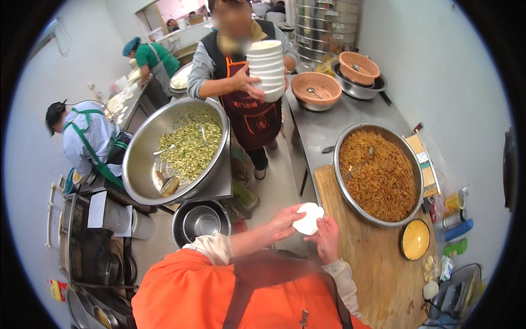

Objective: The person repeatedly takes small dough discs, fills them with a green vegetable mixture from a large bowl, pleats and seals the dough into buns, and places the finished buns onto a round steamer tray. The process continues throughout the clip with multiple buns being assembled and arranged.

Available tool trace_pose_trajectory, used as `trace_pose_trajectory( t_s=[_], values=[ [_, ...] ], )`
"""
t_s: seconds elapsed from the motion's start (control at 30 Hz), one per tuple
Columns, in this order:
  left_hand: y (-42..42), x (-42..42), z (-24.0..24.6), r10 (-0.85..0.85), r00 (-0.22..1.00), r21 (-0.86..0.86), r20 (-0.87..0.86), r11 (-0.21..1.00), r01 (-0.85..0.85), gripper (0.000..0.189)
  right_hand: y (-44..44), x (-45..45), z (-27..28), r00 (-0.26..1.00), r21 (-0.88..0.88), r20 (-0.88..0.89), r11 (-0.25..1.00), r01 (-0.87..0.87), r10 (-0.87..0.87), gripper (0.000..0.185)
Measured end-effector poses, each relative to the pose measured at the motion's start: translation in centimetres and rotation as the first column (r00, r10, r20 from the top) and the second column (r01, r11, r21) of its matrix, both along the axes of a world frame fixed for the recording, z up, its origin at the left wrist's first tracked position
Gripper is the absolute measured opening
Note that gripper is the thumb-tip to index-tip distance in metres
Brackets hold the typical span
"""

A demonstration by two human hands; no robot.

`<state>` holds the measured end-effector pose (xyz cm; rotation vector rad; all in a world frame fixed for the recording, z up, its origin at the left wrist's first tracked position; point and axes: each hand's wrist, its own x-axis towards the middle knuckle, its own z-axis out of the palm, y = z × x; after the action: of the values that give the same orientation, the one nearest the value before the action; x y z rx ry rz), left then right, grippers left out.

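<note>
A flat, roughly round white dough wrapper (308, 219) is stretched between both of my hands, in front of my orange top. My left hand (286, 222) pinches its left edge between thumb and fingers. At its lower right edge, the fingertips of my right hand (326, 234) grip the dough. Right of my hands, a large steel bowl (337, 174) of brown shredded filling (382, 181), with a spoon in it, rests partly on a wooden board (361, 263). Ahead to the left, a wide steel basin (137, 164) holds chopped green and pale filling (191, 148) and utensils.
Ahead stands a person (250, 111) holding stacked white bowls (266, 72). Two other people (92, 135) work at the left. Orange baskets (316, 88) sit on the steel table (328, 123); a yellow dish (416, 239) lies on the board's right. Steel bowls (201, 220) stand lower left of my hands.
</note>
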<state>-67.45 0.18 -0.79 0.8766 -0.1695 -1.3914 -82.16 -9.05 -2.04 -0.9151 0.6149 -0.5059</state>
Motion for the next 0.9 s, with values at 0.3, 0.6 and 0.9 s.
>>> trace_pose_trajectory(
  t_s=[0.3,0.6,0.9],
  values=[
    [-2.1,-0.3,-0.6,0.065,0.997,-0.116,-0.035,0.991,-0.069,0.048,-2.0,-2.8,-1.2,0.994,-0.072,0.085,0.995,-0.067,0.073,0.026],
    [-0.9,-3.1,2.4,0.04,0.995,-0.133,-0.091,0.99,-0.052,0.041,-2.5,-4.5,0.5,0.983,0.024,0.141,0.992,-0.123,0.118,0.024],
    [-1.6,-6.6,2.8,0.09,0.996,-0.111,0.003,0.99,-0.089,0.041,-1.5,-5.1,1.7,0.971,-0.103,0.167,0.977,0.188,-0.17,0.02]
  ],
)
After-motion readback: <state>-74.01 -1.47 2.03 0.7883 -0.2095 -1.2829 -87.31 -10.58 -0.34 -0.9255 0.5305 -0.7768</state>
